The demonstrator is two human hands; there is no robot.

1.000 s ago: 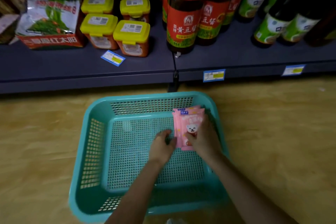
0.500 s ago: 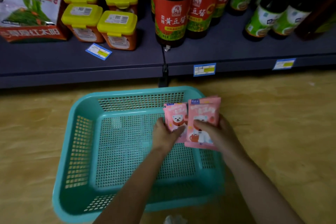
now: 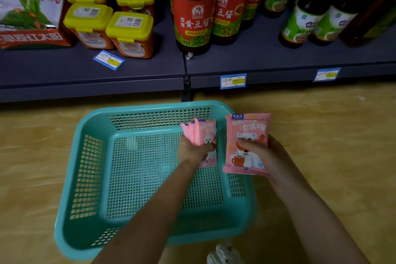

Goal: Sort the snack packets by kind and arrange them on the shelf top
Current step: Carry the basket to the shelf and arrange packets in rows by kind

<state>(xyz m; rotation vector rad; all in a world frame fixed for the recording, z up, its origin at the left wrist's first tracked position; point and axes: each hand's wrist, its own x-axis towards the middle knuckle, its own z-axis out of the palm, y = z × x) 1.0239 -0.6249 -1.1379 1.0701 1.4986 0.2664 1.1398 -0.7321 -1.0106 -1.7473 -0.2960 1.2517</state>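
While the head camera looks down past both forearms, the left hand (image 3: 194,151) grips a small bunch of pink plastic snack packets (image 3: 203,133), its fingers curled round their lower half. The bunch stands roughly upright above the far right part of the turquoise plastic mesh basket (image 3: 150,106); how many packets it holds cannot be told. The right hand (image 3: 267,156) holds one flat pink snack packet with a white bear drawing (image 3: 246,130), thumb laid across its front and fingers hidden behind it. This packet is just beside the bunch, not touching it, above the basket's right rim. The basket sits on a pale wood-pattern floor (image 3: 332,135), near the foot of a dark grey metal shelf (image 3: 64,70). On the shelf stand yellow-lidded orange tubs (image 3: 128,25), tall dark sauce bottles with red labels (image 3: 194,10), dark bottles with green labels (image 3: 300,21) and a white-and-green printed bag (image 3: 30,6) at far left. A blue-edged price tag (image 3: 233,81) is fixed to the shelf's front edge.
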